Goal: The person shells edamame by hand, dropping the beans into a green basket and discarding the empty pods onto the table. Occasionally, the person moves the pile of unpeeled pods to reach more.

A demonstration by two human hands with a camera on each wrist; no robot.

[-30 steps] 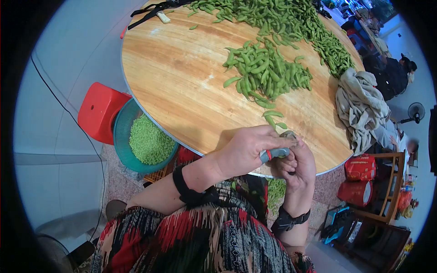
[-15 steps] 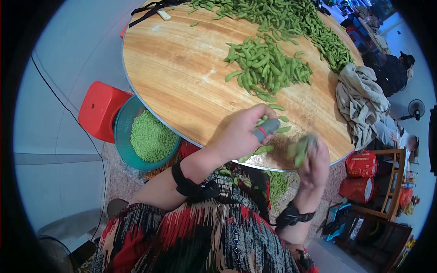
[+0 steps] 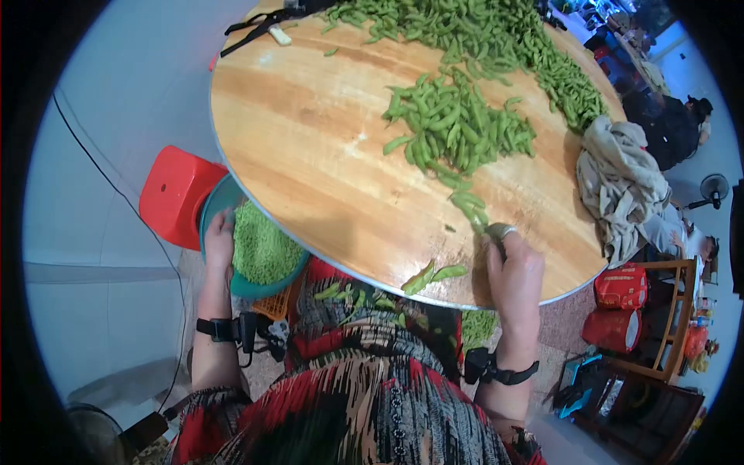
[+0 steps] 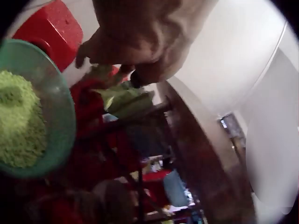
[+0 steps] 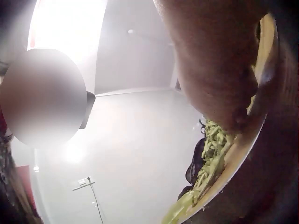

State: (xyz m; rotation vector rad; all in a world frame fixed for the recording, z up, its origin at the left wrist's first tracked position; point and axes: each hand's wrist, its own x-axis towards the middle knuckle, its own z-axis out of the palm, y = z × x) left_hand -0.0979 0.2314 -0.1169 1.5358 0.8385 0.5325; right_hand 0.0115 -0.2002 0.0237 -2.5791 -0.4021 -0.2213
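In the head view my left hand (image 3: 220, 240) hangs over the left rim of the teal basin (image 3: 242, 288) of shelled green beans (image 3: 265, 244). The left wrist view shows that hand (image 4: 140, 44) with fingers loosely apart, beside the basin (image 4: 63, 100); no bean is plainly visible in it. My right hand (image 3: 513, 267), a grey cover on one digit, pinches the end of a green pod (image 3: 477, 219) near the table's front edge. The right wrist view shows this hand (image 5: 219, 60) from behind, its fingertips hidden. Two pods (image 3: 434, 275) lie at the table edge to its left.
A pod pile (image 3: 461, 128) lies mid-table (image 3: 294, 147), with a larger heap (image 3: 480, 31) behind. A grey cloth (image 3: 620, 186) hangs at the right edge. A red stool (image 3: 174, 198) stands beside the basin. Loose pods (image 3: 360, 298) lie on the patterned lap.
My left hand has moved from above the table down and left to the basin. My right hand, earlier holding pods at the front, has moved slightly left to the pods on the table.
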